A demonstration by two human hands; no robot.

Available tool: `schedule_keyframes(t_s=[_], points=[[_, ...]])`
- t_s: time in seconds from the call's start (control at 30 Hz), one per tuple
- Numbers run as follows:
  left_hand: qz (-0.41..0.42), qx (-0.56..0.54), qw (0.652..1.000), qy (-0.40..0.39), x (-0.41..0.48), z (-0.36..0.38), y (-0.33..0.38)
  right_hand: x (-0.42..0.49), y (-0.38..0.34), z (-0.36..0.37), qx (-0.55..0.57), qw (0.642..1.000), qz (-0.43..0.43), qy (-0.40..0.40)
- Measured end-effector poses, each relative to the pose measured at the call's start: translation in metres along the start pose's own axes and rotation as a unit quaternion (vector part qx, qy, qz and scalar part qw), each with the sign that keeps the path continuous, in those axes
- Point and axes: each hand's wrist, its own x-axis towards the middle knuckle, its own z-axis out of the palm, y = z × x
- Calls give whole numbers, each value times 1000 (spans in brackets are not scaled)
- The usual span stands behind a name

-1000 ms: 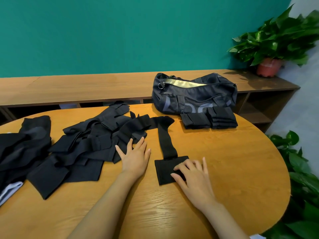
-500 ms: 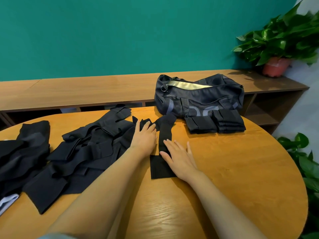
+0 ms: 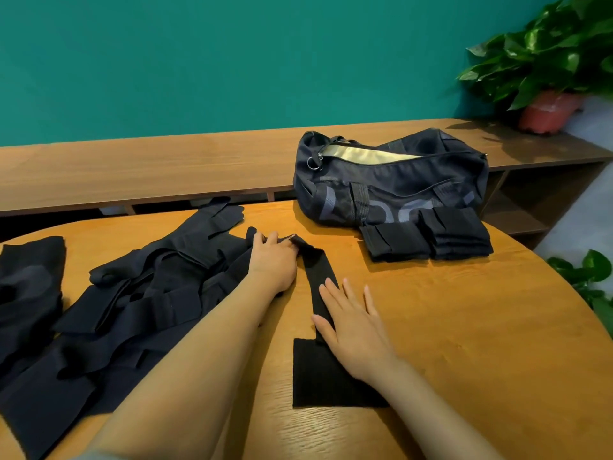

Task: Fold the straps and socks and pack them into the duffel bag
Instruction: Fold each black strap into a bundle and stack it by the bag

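The left hand (image 3: pixel 274 260) pinches the far end of a black strap (image 3: pixel 319 277) lying mid-counter. The right hand (image 3: pixel 353 332), fingers spread flat, presses its middle. The duffel bag (image 3: pixel 398 184) sits unzipped at the counter (image 3: pixel 464 327)'s far edge, with folded straps (image 3: pixel 428 240) just before it.

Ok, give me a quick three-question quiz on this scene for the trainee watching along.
1. True or false: the duffel bag is zipped shut.
2. Where do the folded stacks lie? A) inside the bag B) on the table, in front of the bag C) on the shelf by the plant
3. Which hand lies flat on the strap being folded?

Key:
1. False. It gapes open, and its pale lining shows.
2. B
3. The right hand. The left hand grips the strap's far end.
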Motion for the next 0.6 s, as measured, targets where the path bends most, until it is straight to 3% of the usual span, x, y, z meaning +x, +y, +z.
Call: schedule_keyframes(t_s=[0.13, 0.27, 0.47, 0.6], points=[[-56, -28, 997, -40, 4, -5, -1, -46, 1, 0, 1, 1000, -1, 7], [-45, -23, 996, -75, 1, -17, -2, -72, 6, 3, -6, 1000, 0, 6], [-30, -143, 987, 60, -56, -31, 21, -70, 7, -5, 23, 1000, -2, -11], [-36, -276, 957, 84, -126, -28, 42, -89, 8, -11, 69, 998, -6, 10]])
